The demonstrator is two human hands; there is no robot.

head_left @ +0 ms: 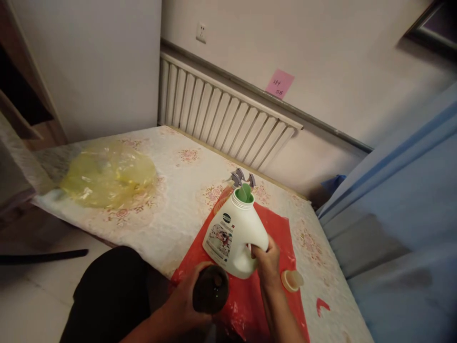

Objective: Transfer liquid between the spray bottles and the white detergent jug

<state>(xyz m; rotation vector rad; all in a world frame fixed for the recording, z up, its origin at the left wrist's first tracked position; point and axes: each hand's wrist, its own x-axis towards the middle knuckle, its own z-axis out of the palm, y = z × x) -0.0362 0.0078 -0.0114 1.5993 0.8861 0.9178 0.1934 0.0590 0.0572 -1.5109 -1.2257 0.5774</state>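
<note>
Head camera view: a person's right hand (267, 261) closes around the handle of a white jug (246, 226), its uncapped mouth showing a green spout (244, 193), with a red plastic sheet (280, 228) beneath it on a floral-covered table (182, 209). Nearer and to the left, the left hand (183, 293) wraps around a dark, rounded container (210, 297). A pale cap (291, 281) sits at right by the sheet's edge; a crumpled yellow plastic bag (110, 176) lies far left.
</note>
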